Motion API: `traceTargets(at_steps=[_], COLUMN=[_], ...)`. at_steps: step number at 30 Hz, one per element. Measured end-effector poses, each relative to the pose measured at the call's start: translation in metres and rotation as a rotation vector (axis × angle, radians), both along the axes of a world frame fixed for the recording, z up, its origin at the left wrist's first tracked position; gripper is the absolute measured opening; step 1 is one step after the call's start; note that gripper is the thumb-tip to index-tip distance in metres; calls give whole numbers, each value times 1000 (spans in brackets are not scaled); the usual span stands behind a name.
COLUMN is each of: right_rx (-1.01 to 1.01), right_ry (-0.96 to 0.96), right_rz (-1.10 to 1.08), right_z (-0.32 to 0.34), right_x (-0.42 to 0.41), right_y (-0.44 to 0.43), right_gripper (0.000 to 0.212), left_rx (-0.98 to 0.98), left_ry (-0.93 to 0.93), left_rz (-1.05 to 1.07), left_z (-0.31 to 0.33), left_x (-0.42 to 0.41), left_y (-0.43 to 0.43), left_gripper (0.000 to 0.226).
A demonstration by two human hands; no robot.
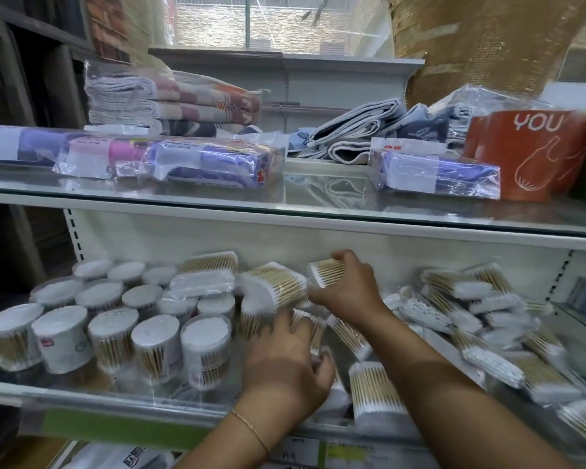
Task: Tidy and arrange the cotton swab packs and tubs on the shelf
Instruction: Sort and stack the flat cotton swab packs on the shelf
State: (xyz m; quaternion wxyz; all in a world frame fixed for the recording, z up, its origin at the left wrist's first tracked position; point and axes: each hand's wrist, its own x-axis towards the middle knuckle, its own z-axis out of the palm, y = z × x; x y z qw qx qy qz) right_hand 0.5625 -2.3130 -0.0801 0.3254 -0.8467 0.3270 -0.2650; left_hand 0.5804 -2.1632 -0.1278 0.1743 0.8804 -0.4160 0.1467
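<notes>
right hand (349,289) grasps a swab pack (323,272); left hand (285,360) sits on loose packs (356,336), grip unclear; tubs (156,346) crowd 9 o'clock.

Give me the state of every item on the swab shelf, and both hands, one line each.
Tubs, upright, clustered on the left.
Held pack, lifted, in the grip of the right hand.
Middle packs, jumbled, under the curled fingers of the left hand.
Right packs, heaped untidily.
</notes>
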Motion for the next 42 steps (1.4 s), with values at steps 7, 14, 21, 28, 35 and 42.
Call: traceTargets(at_steps=[7,14,21,28,35,42], right_rx=[7,83,-237,-411,-391,-480], right_ry=[-41,-174,123,180,271,311], right_rz=[-18,-79,-34,144,177,110], right_z=[1,13,-4,-10,-12,-13], right_x=[-21,-48,-76,-85,-84,-71], right_y=[-7,-13,-8,-3,-2,-1], right_gripper=[81,86,58,64,79,77], left_rx=[-90,-128,-62,147,82,176], left_ry=[8,62,29,-64,33,215], left_rz=[-24,-8,10,-148,-248,-290], left_z=[-7,-1,8,16,34,37], left_x=[-3,-10,-18,-18,1,27], left_y=[-11,-15,-23,-35,-51,-65], left_gripper=[38,50,57,53,62,78])
